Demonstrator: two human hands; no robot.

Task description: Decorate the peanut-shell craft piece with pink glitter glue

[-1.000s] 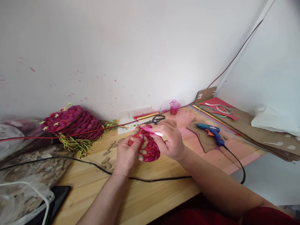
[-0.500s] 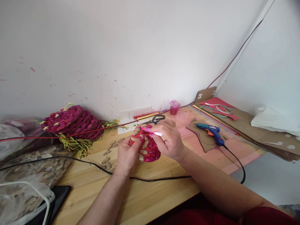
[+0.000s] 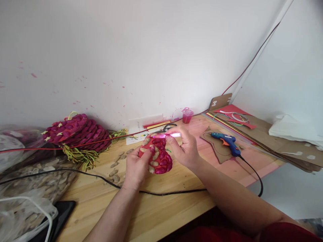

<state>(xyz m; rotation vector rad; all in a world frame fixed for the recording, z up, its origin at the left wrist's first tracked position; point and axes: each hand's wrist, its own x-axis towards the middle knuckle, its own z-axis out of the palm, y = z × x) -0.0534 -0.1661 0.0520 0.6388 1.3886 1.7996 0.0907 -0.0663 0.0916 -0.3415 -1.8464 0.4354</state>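
My left hand (image 3: 138, 165) grips the left edge of a red craft piece (image 3: 161, 158) covered in peanuts, thumb on top. Peanuts on its right side are painted glossy magenta; those on the left are plain tan. In my right hand (image 3: 185, 148) is a paintbrush (image 3: 173, 135), pinched between thumb and fingers, its handle white and pink. The brush's pink end lies against the piece's upper edge. Loose peanuts (image 3: 114, 164) lie on the table left of my left hand. Behind my right hand stands a plastic cup (image 3: 187, 116) of magenta paint.
A blue hot glue gun (image 3: 227, 143) rests on cardboard at right, its black cord (image 3: 174, 193) crossing the table. Finished-looking magenta pieces (image 3: 75, 132) with yellow tassels are stacked at left, behind a bag of peanuts (image 3: 32, 201). Scissors (image 3: 169, 127) lie near the wall.
My right hand has lifted and shifted slightly, and the brush now lies more level along the piece's upper edge. More of the piece's right side shows. My left hand keeps its hold.
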